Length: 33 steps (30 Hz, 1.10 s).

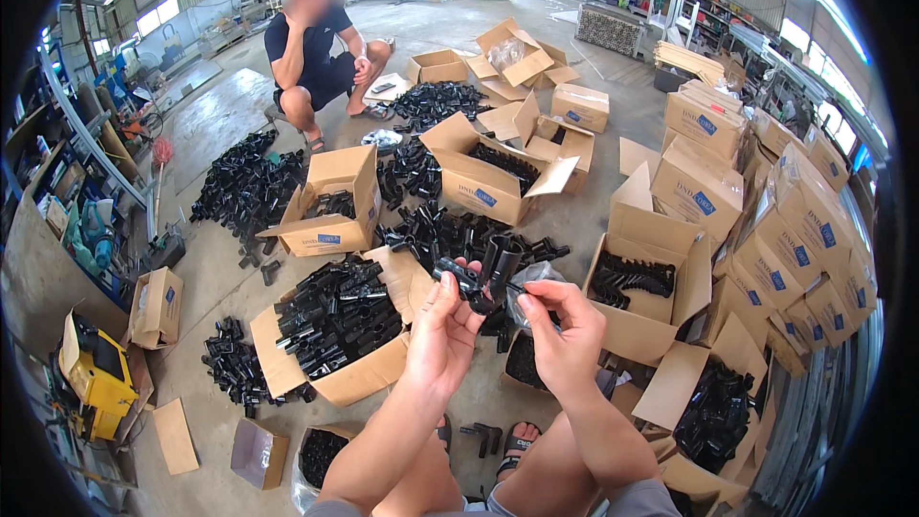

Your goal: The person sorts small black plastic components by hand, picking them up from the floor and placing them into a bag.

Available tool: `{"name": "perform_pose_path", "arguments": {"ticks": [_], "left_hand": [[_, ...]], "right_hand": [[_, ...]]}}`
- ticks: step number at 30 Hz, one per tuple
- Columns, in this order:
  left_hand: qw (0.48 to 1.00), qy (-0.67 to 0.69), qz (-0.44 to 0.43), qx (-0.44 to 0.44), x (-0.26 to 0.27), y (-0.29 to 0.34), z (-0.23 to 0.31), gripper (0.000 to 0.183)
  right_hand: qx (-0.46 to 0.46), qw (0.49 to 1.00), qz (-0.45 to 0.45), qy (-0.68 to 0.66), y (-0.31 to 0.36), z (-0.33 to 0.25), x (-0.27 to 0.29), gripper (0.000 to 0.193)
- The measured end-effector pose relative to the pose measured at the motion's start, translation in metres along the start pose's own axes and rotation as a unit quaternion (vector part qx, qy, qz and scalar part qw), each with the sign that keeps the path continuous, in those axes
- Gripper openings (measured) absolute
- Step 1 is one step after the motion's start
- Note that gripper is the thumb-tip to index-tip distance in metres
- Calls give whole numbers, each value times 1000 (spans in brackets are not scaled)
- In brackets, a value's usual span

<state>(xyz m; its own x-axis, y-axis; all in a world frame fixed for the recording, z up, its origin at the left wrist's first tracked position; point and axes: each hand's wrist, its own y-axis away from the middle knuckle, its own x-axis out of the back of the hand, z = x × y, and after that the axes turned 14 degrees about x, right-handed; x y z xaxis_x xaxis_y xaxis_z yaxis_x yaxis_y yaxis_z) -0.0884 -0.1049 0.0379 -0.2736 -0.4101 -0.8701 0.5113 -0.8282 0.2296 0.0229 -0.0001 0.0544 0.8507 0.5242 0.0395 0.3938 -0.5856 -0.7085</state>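
In front of me, above the piles, my left hand (pixel 442 345) is closed around a glossy black tubular pipe joint (pixel 458 274). Its fingers wrap behind the part. Upright black tube ends (pixel 500 260) show just beyond; I cannot tell whether they belong to the same joint. My right hand (pixel 567 337) pinches a small dark piece (pixel 517 288) between thumb and forefinger, close to the joint's right side. That piece is too small to name. Behind the right fingers lies a clear plastic bag (pixel 544 273).
Open cartons of black joints stand around me: one at left (pixel 359 385), one at right (pixel 661 330), others farther off. Loose joints lie in heaps (pixel 251 187). Stacked closed cartons (pixel 799 220) line the right. A person (pixel 316 48) squats at far left. A yellow machine (pixel 96 373) stands left.
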Motion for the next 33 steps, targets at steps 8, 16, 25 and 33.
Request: {"name": "perform_pose_path", "arguments": {"ticks": [8,16,25,33], "left_hand": [[997,-58,-3,-50,-13,-2,-11,30],[978,-156,18,-138,-4,-3,-17,37],[960,-204,-3,-190,-6,-4,-20,45],[955,-224,0,-195,-9,-2,-17,47]], "right_hand": [[-96,988,34,-116,7,12,4,14],[-256,929,28,-267,9,18,9,19],[-288,883,12,-370,11,30,17,17],[-293,888,0,-354,10,34,18,18]]}}
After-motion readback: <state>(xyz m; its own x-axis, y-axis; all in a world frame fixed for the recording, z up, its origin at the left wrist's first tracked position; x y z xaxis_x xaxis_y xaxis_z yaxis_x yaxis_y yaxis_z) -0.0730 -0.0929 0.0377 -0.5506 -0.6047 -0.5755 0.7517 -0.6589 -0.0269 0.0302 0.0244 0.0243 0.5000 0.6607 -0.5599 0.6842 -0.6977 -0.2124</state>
